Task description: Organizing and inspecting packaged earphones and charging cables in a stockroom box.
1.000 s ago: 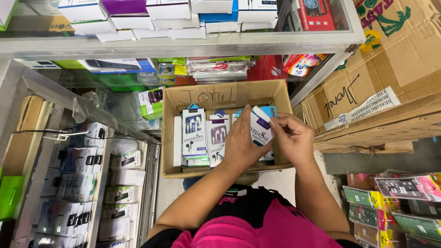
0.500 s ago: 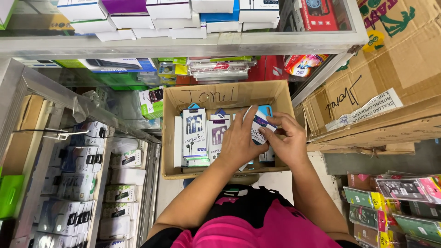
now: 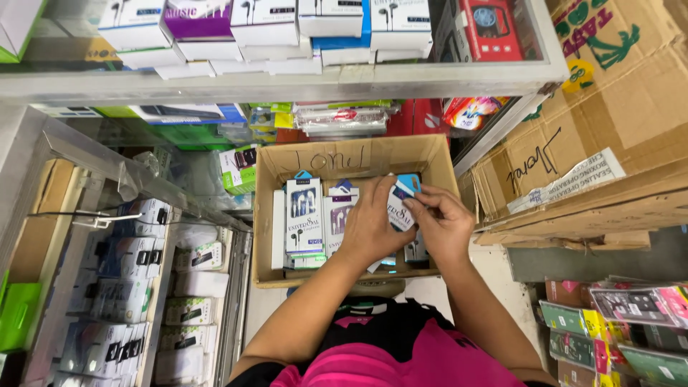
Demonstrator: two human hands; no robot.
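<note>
Both hands are down inside the open cardboard box at the centre of the frame. The left hand lies palm-down over the middle of the box, fingers curled against the back of a white earphone package with a blue hang tab. The right hand comes in from the right and pinches that same package at its upper edge with thumb and fingertips. So both hands are closed on the one package, which stands tilted, tab toward the top of the frame, just above the rows packed below it.

To the left of the hands, more earphone packages stand in the box: a white one with a blue tab, upright against its neighbours, and a purple-tabbed one beside it, partly covered by the left hand.

Upper frame: a glass shelf carrying stacked white boxes. At the left, a rack of small boxed accessories runs down the frame. At the right, large corrugated cartons lean just beside the box, and packets in green and pink lie in the lower right corner. A pink and black top shows at the bottom edge.
</note>
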